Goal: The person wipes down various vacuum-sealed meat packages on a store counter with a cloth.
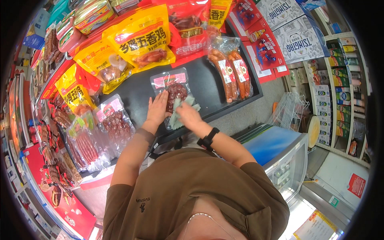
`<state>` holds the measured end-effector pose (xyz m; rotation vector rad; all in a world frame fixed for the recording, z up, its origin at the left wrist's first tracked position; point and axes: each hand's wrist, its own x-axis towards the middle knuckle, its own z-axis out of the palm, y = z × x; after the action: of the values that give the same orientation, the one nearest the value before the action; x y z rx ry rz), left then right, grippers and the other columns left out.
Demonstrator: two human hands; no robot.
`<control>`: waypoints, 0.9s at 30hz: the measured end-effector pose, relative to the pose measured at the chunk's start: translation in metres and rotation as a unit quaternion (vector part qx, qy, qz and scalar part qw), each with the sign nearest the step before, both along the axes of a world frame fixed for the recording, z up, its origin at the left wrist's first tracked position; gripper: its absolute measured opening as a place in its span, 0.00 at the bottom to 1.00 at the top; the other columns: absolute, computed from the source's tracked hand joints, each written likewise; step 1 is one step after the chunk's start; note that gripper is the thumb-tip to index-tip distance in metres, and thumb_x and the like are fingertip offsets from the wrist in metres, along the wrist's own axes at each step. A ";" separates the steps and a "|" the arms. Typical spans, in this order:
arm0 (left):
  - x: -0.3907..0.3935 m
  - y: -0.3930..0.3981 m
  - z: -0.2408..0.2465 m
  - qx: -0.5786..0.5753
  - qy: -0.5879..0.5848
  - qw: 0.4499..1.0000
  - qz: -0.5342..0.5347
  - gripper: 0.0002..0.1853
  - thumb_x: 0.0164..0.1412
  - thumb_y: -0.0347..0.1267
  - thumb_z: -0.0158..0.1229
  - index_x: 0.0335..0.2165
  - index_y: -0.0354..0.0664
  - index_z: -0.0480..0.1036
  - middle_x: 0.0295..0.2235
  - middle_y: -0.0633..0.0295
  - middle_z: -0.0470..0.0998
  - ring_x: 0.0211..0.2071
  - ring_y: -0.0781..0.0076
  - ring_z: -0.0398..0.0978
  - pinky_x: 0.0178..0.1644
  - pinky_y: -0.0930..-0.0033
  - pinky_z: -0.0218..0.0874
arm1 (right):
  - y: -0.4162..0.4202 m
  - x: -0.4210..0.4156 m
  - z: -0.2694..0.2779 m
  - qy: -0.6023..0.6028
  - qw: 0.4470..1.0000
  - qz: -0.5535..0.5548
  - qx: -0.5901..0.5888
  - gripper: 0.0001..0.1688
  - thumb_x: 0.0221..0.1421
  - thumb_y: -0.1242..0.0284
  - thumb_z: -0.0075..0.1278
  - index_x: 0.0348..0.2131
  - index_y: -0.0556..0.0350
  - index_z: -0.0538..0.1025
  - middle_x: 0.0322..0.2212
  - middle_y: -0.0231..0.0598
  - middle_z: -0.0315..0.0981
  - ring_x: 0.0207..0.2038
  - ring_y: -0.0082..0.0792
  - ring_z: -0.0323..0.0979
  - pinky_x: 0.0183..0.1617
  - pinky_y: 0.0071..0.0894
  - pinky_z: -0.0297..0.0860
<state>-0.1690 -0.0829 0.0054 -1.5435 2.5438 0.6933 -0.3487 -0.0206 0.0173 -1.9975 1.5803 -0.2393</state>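
A clear vacuum-sealed pack of dark red sausages (176,91) with a pink label lies flat on the black display tray (136,82). My left hand (157,108) presses down on the left side of this pack, fingers stretched forward. In my right hand (189,114) is a crumpled pale green cloth (177,120), which rests on the lower part of the pack and hides some of the sausages. Left of my left forearm lies a similar sausage pack (117,124). Two packs of long orange-brown sausages (223,76) lie side by side at the right end of the tray.
Yellow bags of chicken (144,40) and a red bag (190,36) stand along the back. Packs of thin red sausages (85,144) lie at the left. Beer cartons (297,42) are stacked at back right. A glass-topped freezer (270,147) stands by my right elbow.
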 end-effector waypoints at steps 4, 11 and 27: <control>0.004 0.000 -0.005 -0.019 0.008 1.000 -0.009 0.58 0.39 0.38 0.74 0.65 0.44 0.50 0.66 0.63 0.54 0.66 0.63 0.53 0.67 0.40 0.44 | 0.014 0.013 -0.015 -0.061 0.997 0.055 -0.011 0.19 0.38 0.75 0.65 0.33 0.53 0.74 0.34 0.44 0.65 0.39 0.50 0.71 0.41 0.45 0.69; 0.006 0.001 -0.001 -0.002 0.032 0.999 -0.002 0.54 0.39 0.40 0.74 0.63 0.45 0.54 0.66 0.63 0.54 0.65 0.61 0.53 0.66 0.39 0.44 | 0.002 -0.043 -0.006 0.077 0.988 -0.111 0.071 0.18 0.42 0.69 0.61 0.35 0.55 0.75 0.40 0.46 0.69 0.43 0.51 0.72 0.47 0.45 0.71; 0.008 0.000 0.000 0.026 0.125 0.992 0.004 0.52 0.43 0.37 0.72 0.64 0.44 0.53 0.66 0.54 0.52 0.66 0.55 0.52 0.66 0.42 0.46 | -0.055 -0.068 -0.038 -0.178 0.932 -0.279 0.147 0.25 0.43 0.63 0.57 0.39 0.63 0.77 0.36 0.53 0.79 0.42 0.49 0.77 0.47 0.42 0.70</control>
<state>-0.1608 -0.0828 0.0055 -1.5372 2.6675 1.0050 -0.4166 -0.0758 -0.0207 -1.1673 1.7792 -0.5159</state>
